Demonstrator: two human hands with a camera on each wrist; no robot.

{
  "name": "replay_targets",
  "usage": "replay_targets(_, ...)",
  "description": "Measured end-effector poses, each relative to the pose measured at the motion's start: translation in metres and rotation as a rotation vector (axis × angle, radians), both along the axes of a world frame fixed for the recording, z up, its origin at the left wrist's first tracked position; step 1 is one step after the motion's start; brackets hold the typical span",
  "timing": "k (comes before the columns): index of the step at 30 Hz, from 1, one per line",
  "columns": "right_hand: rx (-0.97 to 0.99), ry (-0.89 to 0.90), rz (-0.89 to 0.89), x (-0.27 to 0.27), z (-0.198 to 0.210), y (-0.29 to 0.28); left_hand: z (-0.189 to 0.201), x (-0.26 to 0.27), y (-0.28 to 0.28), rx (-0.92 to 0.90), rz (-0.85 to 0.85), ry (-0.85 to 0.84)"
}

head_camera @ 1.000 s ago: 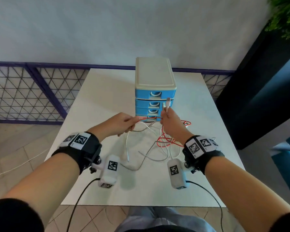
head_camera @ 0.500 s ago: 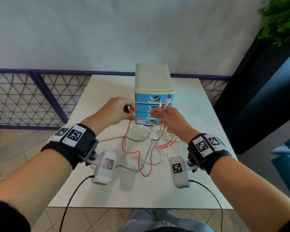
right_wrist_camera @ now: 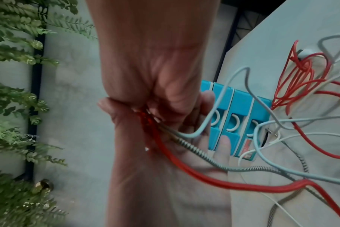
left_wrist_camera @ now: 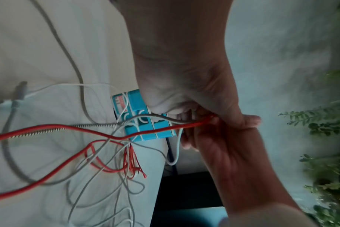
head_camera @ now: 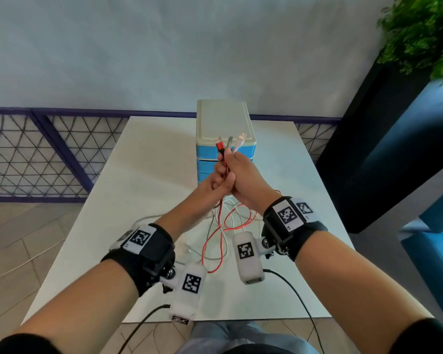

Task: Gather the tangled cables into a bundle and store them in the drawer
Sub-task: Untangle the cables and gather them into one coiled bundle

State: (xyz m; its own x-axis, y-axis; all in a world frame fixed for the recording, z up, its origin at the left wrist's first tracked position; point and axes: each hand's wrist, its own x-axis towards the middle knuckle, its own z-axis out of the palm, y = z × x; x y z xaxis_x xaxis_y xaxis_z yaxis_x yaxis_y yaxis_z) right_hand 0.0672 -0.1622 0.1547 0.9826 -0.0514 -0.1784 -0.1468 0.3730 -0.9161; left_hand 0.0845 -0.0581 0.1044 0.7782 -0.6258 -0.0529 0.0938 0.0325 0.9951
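Note:
Red, white and grey cables [head_camera: 213,237] hang in a tangle from my two hands down to the white table [head_camera: 143,180]. My right hand [head_camera: 244,173] grips them near their ends, and the red, grey and white plugs [head_camera: 229,144] stick up above its fingers. Pressed against it just below, my left hand [head_camera: 208,184] holds the same strands, thumb over them. The red cable [left_wrist_camera: 87,129] runs into the fists in the left wrist view. The blue drawer unit [head_camera: 244,150] stands right behind the hands with its drawers closed.
The cream top of the drawer unit [head_camera: 223,121] sits at mid-table. A dark panel [head_camera: 368,154] and a plant [head_camera: 425,37] stand to the right. A purple mesh fence [head_camera: 36,154] runs behind and to the left. Loose cable loops [right_wrist_camera: 299,79] lie before the drawers.
My left hand has carried the red cable end over to the right hand. Both hands now meet and have risen, lifting the cables higher off the table.

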Motion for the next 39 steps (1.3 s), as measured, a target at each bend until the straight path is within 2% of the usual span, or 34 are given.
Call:
replay_targets(1,0.027,0.017,0.014,0.000,0.003,-0.001,0.000,-0.001,-0.001,0.033,-0.008,-0.040)
replay_targets(3,-0.062,0.037,0.017,-0.001,0.006,-0.006,0.000,0.002,-0.002,0.123,-0.064,-0.190)
replay_targets(6,-0.098,0.049,-0.011,0.000,0.003,-0.023,-0.009,0.011,-0.005,0.328,-0.126,-0.380)
replay_targets(9,-0.247,0.097,-0.015,-0.005,0.000,-0.034,-0.028,0.016,-0.012,0.434,-0.160,-0.805)
replay_targets(11,-0.378,0.110,-0.043,-0.009,0.004,-0.042,-0.046,0.022,-0.015,0.604,-0.227,-0.967)
replay_targets(12,-0.405,0.107,-0.072,-0.010,0.007,-0.050,-0.054,0.025,-0.011,0.689,-0.225,-0.957)
replay_targets(15,-0.389,0.130,-0.179,-0.017,0.017,-0.080,-0.076,0.030,0.011,0.916,-0.129,-0.778)
replay_targets(17,-0.364,0.174,-0.238,-0.022,0.021,-0.097,-0.089,0.034,0.021,0.916,-0.075,-0.661)
replay_targets(19,-0.333,0.223,-0.254,-0.027,0.023,-0.105,-0.093,0.036,0.021,0.887,-0.040,-0.624)
replay_targets(21,-0.406,0.226,-0.245,-0.033,0.022,-0.109,-0.098,0.038,0.018,0.914,-0.060,-0.670)
replay_targets(24,-0.661,0.169,-0.272,-0.043,0.017,-0.117,-0.103,0.033,0.013,1.059,-0.119,-0.769)
replay_targets(27,-0.711,0.177,-0.267,-0.043,0.022,-0.120,-0.096,0.036,0.009,1.142,-0.128,-0.797)
replay_targets(33,-0.730,0.233,-0.200,-0.045,0.020,-0.117,-0.086,0.029,0.002,1.169,-0.092,-0.876)
replay_targets(34,-0.756,0.225,-0.205,-0.045,0.018,-0.117,-0.085,0.029,0.000,1.188,-0.091,-0.851)
replay_targets(36,-0.752,0.187,-0.230,-0.045,0.015,-0.118,-0.082,0.029,-0.002,1.145,-0.075,-0.666)
replay_targets(39,-0.568,0.095,-0.209,-0.046,0.009,-0.123,-0.075,0.034,0.009,0.914,-0.029,-0.414)
